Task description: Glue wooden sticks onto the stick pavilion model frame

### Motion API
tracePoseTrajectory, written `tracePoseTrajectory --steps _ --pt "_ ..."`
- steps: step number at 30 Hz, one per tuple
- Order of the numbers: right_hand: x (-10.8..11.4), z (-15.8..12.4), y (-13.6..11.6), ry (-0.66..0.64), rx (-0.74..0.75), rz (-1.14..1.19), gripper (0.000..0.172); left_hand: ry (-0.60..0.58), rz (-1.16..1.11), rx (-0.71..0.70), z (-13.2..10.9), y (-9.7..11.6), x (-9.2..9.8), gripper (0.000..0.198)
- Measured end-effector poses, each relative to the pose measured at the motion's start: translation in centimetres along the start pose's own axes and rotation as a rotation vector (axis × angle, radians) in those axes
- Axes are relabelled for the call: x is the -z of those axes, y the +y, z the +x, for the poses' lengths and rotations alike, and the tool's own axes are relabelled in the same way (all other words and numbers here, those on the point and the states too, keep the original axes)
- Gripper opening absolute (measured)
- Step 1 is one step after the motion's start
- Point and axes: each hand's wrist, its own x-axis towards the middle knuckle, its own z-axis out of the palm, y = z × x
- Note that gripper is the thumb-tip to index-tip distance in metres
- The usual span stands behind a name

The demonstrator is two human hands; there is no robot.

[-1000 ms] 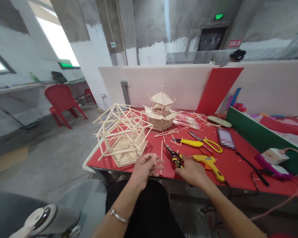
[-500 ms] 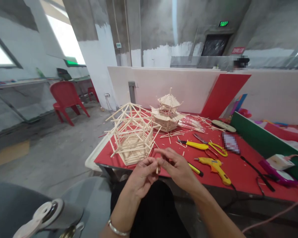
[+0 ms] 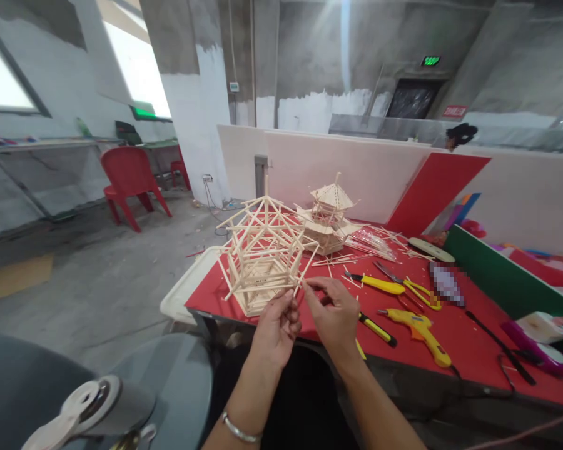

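Observation:
My left hand (image 3: 276,325) is closed in a pinch at the front right of the wooden stick frame (image 3: 264,253), with what looks like a short wooden stick (image 3: 296,291) at its fingertips. Close beside it, the thumb and forefinger of my right hand (image 3: 331,312) are pinched together near the frame's lower right corner. What those right fingertips hold, if anything, is too small to make out. The frame is an open pavilion of pale sticks with a pointed roof, upright on the red tabletop (image 3: 304,322). Behind it stands a smaller pagoda (image 3: 331,212) with covered roofs.
To the right lie yellow-handled pliers (image 3: 380,285), yellow scissors (image 3: 420,292), a utility knife (image 3: 378,329) and a yellow glue gun (image 3: 420,331) with its cord. Loose sticks (image 3: 342,259) are scattered near the pagoda. A green board (image 3: 502,275) borders the right side.
Both hands have moved forward and up to the stick frame's lower right corner, carrying the short stick from in front of the table edge. The camera view has shifted slightly.

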Motion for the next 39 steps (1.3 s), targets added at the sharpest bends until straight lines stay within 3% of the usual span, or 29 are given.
tracePoseTrajectory --steps 5,9,16,24,29,39 --pt "-2.1 -0.9 0.6 0.035 0.066 -0.053 0.005 0.041 -0.082 0.018 1.3 -0.3 -0.7 0.031" --pt "-2.7 -1.1 0.6 0.062 -0.008 -0.013 0.018 0.068 -0.119 0.026 1.7 0.0 -1.3 0.028" --pt "-2.7 -0.9 0.7 0.054 -0.032 -0.008 0.025 0.108 -0.105 0.066 1.9 0.1 -2.3 0.031" --pt "-2.5 -0.8 0.7 0.008 -0.036 -0.009 0.023 0.210 -0.194 0.005 2.0 -0.3 -3.5 0.021" --pt "-2.2 -0.8 0.5 -0.005 0.020 -0.023 0.024 0.207 -0.214 0.011 2.0 -0.5 -3.8 0.009" --pt "-2.3 -0.6 -0.1 0.036 0.056 -0.045 0.017 0.167 -0.118 -0.025 1.9 -0.2 -4.1 0.013"
